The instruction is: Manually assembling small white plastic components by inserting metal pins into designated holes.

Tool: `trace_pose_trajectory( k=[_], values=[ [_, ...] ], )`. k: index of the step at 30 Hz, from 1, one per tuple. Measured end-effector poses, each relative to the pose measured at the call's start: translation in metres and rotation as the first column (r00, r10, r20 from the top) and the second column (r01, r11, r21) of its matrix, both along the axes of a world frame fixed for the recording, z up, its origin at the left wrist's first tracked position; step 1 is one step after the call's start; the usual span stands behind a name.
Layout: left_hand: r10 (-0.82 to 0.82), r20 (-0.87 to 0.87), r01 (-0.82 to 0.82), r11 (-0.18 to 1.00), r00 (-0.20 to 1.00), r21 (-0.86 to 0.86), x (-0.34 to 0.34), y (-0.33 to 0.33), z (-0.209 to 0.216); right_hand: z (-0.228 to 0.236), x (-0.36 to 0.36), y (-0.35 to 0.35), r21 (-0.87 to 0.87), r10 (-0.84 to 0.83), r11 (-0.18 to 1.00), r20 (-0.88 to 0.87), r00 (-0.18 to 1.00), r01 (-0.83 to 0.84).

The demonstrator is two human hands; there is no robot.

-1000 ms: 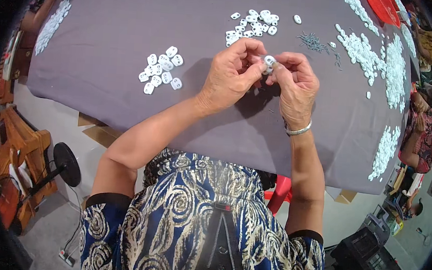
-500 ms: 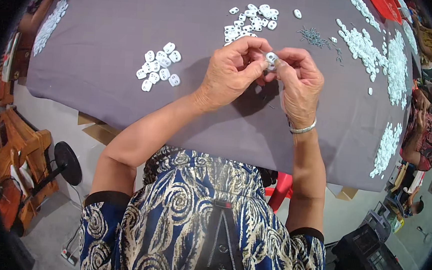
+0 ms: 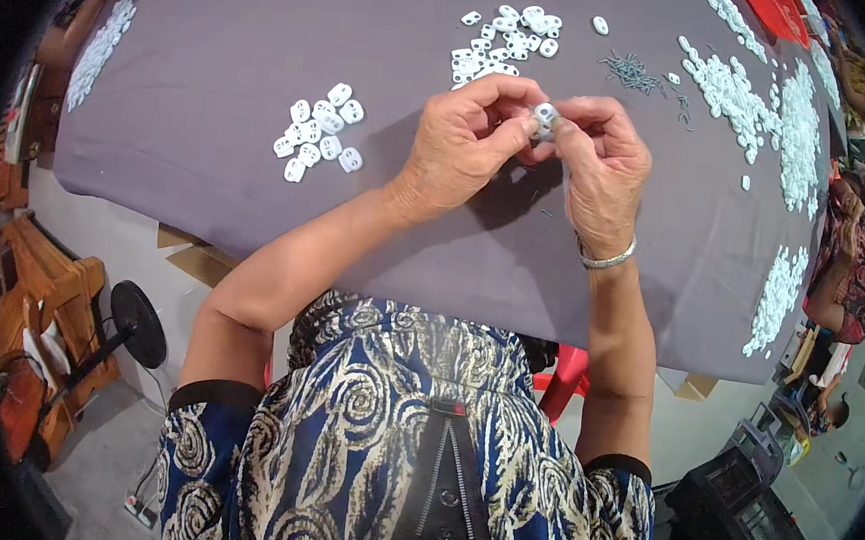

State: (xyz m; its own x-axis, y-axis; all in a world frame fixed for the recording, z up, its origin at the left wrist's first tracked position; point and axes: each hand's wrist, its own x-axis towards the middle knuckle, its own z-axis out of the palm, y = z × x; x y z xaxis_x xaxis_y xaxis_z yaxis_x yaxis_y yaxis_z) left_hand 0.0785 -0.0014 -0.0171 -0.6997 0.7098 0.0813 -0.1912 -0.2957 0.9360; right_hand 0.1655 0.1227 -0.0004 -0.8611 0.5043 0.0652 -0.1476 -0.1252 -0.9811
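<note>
A small white plastic piece with dark holes (image 3: 545, 111) is pinched between both thumbs and fingertips, above the grey-covered table. My left hand (image 3: 469, 142) grips it from the left, and my right hand (image 3: 606, 162), with a silvery bracelet at the wrist, grips it from the right. Fingertips cover much of the piece. Just beyond my left hand lies a pile of similar white two-holed pieces (image 3: 517, 43). To the left sits a group of white rounded pieces (image 3: 322, 127). Small dark grey screws or pins (image 3: 632, 73) lie heaped beyond my right hand.
Long heaps of small white pieces (image 3: 798, 135) run along the table's right side, with a red container (image 3: 776, 15) at the far right. Another strip of white pieces (image 3: 105, 44) lies at the left edge. A single oval piece (image 3: 600, 26) rests near the dark heap.
Both hands keep their pinch on the white piece, with only a slight shift of the right fingers. The things on the table lie as before; the view has moved slightly.
</note>
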Motion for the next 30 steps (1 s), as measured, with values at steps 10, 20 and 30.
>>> trace_pose_trajectory(
  k=[10, 20, 30],
  values=[
    [-0.048, -0.006, 0.047, 0.998, 0.999, -0.04, -0.005, 0.001, 0.003, 0.0, -0.001, 0.003, -0.014, -0.006, 1.0, 0.033, 0.999, 0.006],
    [-0.068, -0.024, 0.067, 0.997, 0.997, -0.027, -0.005, 0.0, 0.001, 0.001, 0.0, 0.008, 0.002, 0.024, 1.0, 0.025, 0.999, -0.024],
    [-0.1, -0.057, 0.091, 0.985, 0.993, -0.147, -0.011, -0.002, 0.003, -0.002, -0.001, 0.014, 0.016, 0.053, 0.998, 0.136, 0.989, -0.056]
  ],
)
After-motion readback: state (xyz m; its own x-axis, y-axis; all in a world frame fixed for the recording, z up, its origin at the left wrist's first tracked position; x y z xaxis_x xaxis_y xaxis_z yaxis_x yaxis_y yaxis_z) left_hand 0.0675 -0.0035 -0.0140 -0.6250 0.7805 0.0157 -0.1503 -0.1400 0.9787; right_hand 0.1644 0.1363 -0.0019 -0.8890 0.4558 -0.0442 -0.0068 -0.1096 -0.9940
